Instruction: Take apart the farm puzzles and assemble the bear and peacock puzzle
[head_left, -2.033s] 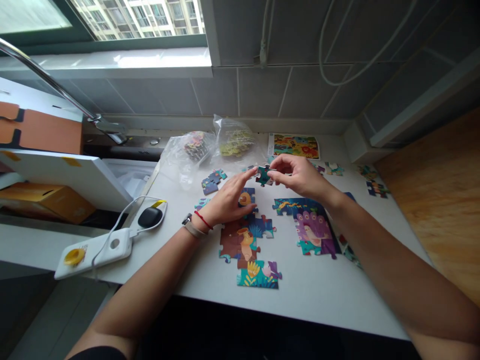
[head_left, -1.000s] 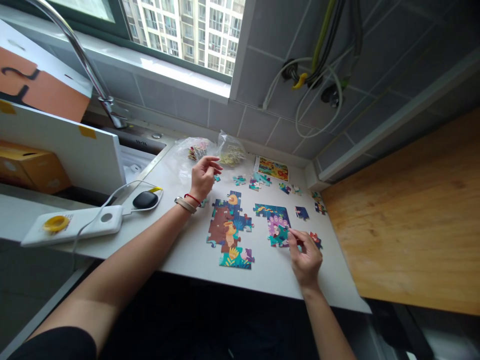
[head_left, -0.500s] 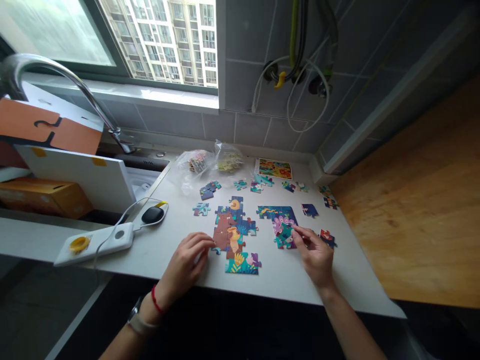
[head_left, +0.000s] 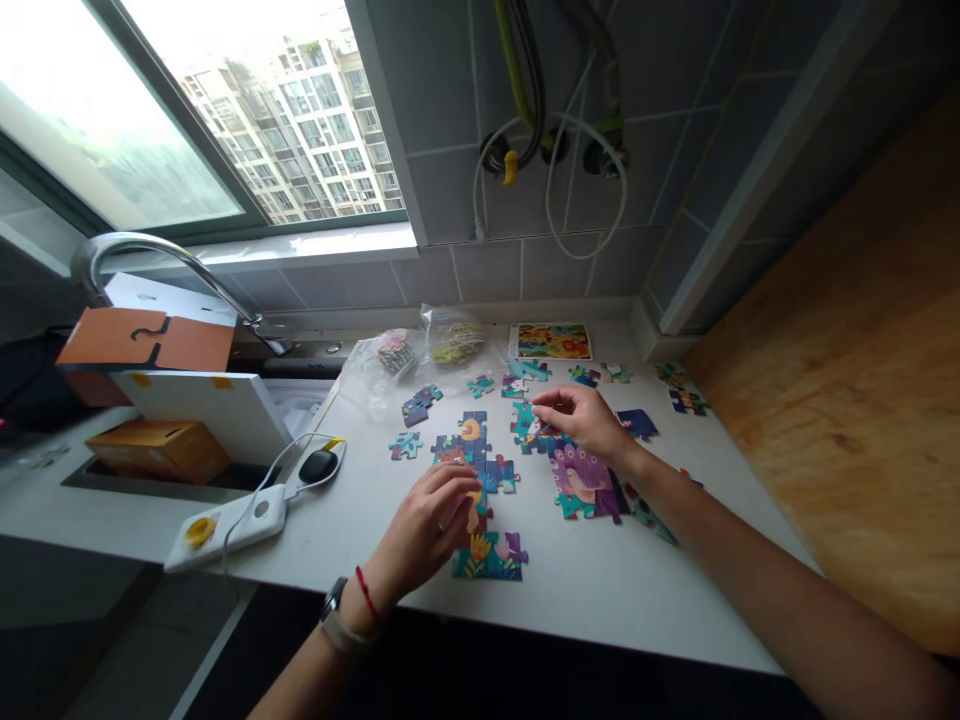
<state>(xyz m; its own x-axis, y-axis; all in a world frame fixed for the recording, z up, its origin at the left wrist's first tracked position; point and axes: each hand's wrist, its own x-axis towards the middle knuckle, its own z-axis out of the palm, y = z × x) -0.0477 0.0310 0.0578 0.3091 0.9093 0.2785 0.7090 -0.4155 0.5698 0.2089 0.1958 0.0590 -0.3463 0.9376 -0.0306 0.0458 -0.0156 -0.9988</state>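
My right hand (head_left: 586, 422) pinches a teal puzzle piece (head_left: 523, 418) between thumb and fingertips, at the upper left of the peacock section. That joined section (head_left: 581, 480) lies flat, its top partly covered by the hand. My left hand (head_left: 429, 515) hovers over or rests on another joined puzzle section (head_left: 474, 430) with brown and blue parts; I cannot tell whether it touches. Its fingers are loosely bent and apart, with nothing visible in them. Below that section is a teal strip with yellow flowers (head_left: 487, 558). A teal piece (head_left: 651, 515) lies partly under my right forearm.
Loose pieces (head_left: 405, 445) lie around the white counter (head_left: 600, 590). Behind them are clear plastic bags (head_left: 454, 340) and a picture card (head_left: 553, 341). A power strip (head_left: 225, 525) with a cable, a faucet (head_left: 180, 255) and boxes (head_left: 157, 450) stand left. A wooden panel (head_left: 840, 420) bounds the right.
My right hand has moved up and left, from the peacock's lower part to the section's top left. My left hand has shifted right over the brown part. The camera view has tilted.
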